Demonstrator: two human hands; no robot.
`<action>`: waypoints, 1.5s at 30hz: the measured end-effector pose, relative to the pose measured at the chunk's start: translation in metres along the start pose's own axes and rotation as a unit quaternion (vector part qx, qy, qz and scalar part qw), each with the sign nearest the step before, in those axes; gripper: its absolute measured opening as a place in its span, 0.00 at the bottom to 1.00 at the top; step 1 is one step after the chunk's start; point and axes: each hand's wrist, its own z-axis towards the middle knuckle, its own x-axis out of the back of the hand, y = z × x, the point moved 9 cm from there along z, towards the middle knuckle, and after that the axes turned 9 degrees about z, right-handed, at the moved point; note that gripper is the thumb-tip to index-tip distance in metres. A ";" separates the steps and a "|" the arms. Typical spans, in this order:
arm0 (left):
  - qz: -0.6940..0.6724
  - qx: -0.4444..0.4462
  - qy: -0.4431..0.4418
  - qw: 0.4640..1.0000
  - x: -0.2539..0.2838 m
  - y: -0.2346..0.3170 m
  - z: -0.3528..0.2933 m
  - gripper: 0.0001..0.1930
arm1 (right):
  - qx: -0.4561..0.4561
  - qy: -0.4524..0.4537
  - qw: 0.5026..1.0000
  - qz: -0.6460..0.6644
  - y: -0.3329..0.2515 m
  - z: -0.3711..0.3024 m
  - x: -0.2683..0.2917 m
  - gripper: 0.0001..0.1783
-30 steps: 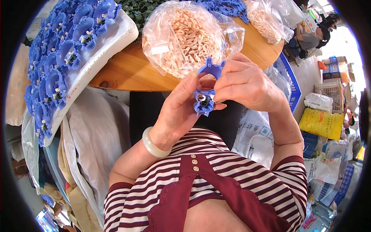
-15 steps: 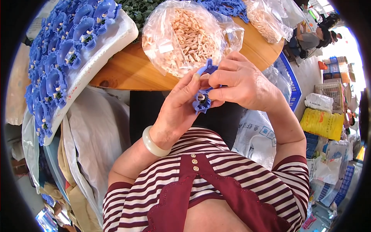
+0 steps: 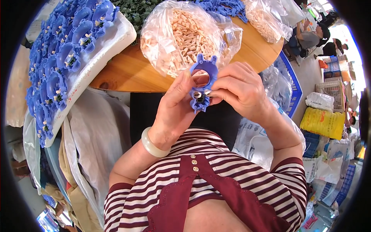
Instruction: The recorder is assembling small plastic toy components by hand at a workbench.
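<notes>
A blue plastic housing (image 3: 212, 74) with a round ring and two knobs at its top is gripped by the fingers of my left hand (image 3: 172, 101), above my lap. A black insert (image 3: 200, 99) and a white piece sit in its lower part. My right hand (image 3: 242, 89) is closed in a pinch at the housing's right side, on a small white piece (image 3: 208, 92) touching its edge. Just beyond my hands, a clear plastic bag (image 3: 157, 35) lies open with many small beige peg-like parts (image 3: 189, 40) inside.
The bag stands on a round wooden table (image 3: 127, 71). To the left, a white foam board (image 3: 98, 58) carries rows of similar blue housings (image 3: 56, 81). Dark green parts (image 3: 135, 13) and blue parts (image 3: 228, 7) are piled behind. A blue crate (image 3: 294, 83) stands at the right.
The housing has turned so that its ring now faces up towards me. My right hand has moved from the ring down to the lower right side, where a white piece shows at its fingertips.
</notes>
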 end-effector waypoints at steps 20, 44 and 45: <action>0.045 0.022 -0.022 0.998 -0.006 -0.001 -0.003 0.19 | 0.099 -0.058 0.993 -0.020 -0.022 0.004 -0.001 0.11; 0.020 0.063 -0.025 0.997 -0.004 -0.009 -0.007 0.22 | 0.245 -0.111 0.963 -0.017 -0.037 0.008 -0.004 0.13; 0.021 0.063 -0.024 0.997 -0.004 -0.008 -0.007 0.22 | 0.245 -0.111 0.963 -0.017 -0.037 0.009 -0.003 0.13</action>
